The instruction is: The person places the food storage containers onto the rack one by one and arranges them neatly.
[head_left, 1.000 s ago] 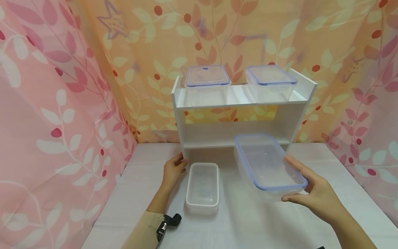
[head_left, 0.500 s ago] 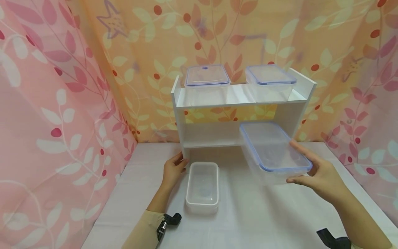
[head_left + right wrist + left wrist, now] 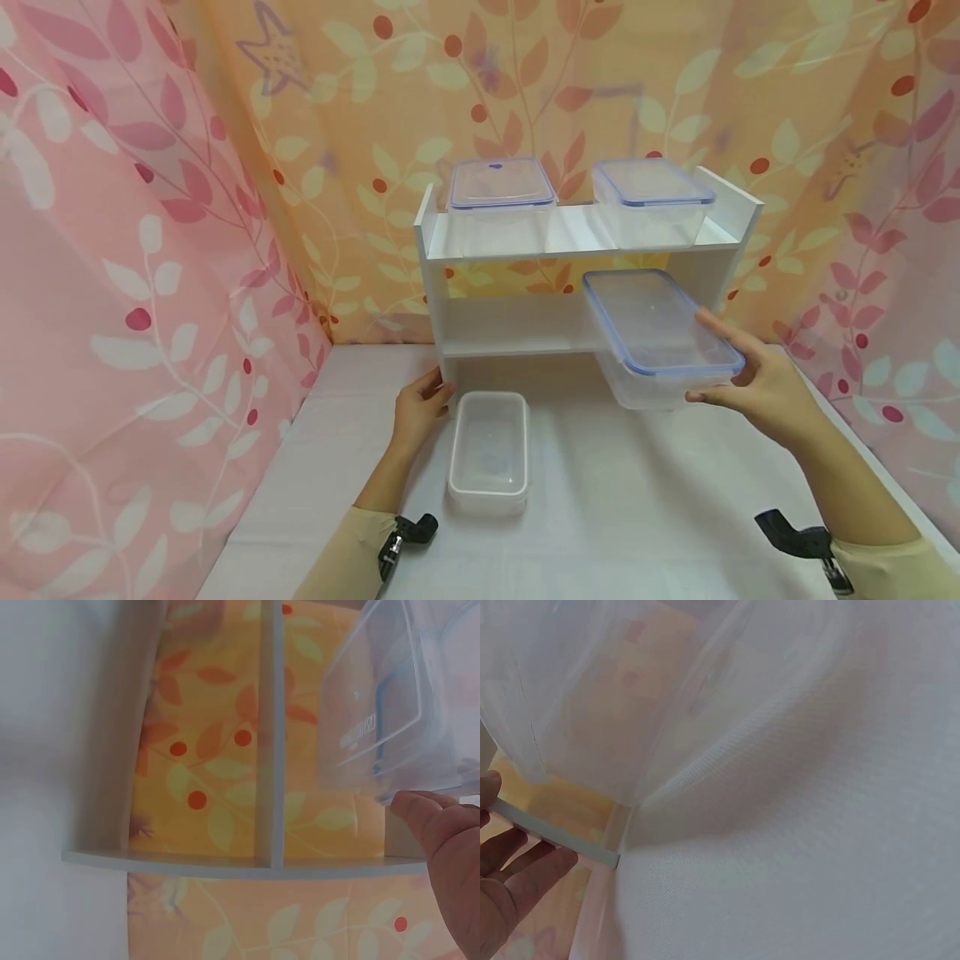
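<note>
My right hand (image 3: 765,400) grips the right front corner of a clear food container (image 3: 656,325) with a blue-rimmed lid, thumb below and fingers along the side. Tilted, the container overlaps the opening above the middle board of a white shelf (image 3: 517,323). The right wrist view shows its clear wall (image 3: 360,735) near the shelf's boards. At the shelf's lower left, my left hand (image 3: 422,412) holds the side panel (image 3: 559,838) between thumb and fingers. Just right of that hand, a smaller clear container (image 3: 489,450) with a white-rimmed lid rests on the table.
Two blue-rimmed containers stand on the top board, one at the left (image 3: 501,200) and one at the right (image 3: 656,200). A white cloth (image 3: 600,533) covers the table. Patterned curtains (image 3: 360,167) hang behind and at both sides.
My right hand has raised the blue-rimmed container and carried it away from me, up to the shelf's middle level. The left hand and the white-rimmed container stay put.
</note>
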### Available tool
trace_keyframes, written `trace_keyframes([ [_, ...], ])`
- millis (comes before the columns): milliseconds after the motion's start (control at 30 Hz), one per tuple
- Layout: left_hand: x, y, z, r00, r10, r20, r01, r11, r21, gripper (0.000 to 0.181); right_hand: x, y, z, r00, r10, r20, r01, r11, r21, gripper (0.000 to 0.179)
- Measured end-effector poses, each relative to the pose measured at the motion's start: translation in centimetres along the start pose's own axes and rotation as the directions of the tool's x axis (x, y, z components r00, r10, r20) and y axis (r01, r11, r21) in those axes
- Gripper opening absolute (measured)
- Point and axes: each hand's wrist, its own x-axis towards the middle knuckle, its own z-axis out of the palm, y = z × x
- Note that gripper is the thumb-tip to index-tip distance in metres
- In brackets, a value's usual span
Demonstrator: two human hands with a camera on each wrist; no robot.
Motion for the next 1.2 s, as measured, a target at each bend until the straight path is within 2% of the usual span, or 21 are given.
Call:
trace_keyframes([
  [167,0.2,-0.4,0.0,1.0,0.017,-0.014,-0.017,1.0,0.007,0.055,1.0,0.0,-0.3,1.0,0.029,-0.004,-0.029,1.0,-0.005,0.099],
  [467,-0.1,-0.1,0.0,0.999,0.021,-0.024,-0.021,1.0,0.02,0.053,2.5,0.0,-0.3,0.995,0.097,0.001,-0.097,0.995,0.007,0.096],
  [767,-0.1,-0.2,0.0,1.0,0.01,-0.017,-0.01,1.0,0.012,0.054,4.3,0.8,-0.3,0.995,0.104,0.001,-0.104,0.994,0.032,0.094],
  [933,0.0,-0.2,0.0,1.0,-0.008,-0.013,0.008,1.0,0.013,0.056,5.2,1.2,-0.3,0.994,0.113,-0.006,-0.113,0.994,0.007,0.093],
  [1033,-0.2,0.5,0.0,1.0,-0.016,-0.002,0.016,1.0,0.022,0.056,5.7,1.7,-0.2,0.992,0.123,-0.009,-0.123,0.992,0.012,0.092],
  [1200,-1.3,2.8,-0.1,1.0,0.009,0.01,-0.009,1.0,0.028,0.052,6.5,2.4,0.1,0.993,0.118,-0.005,-0.118,0.992,0.035,0.091],
])
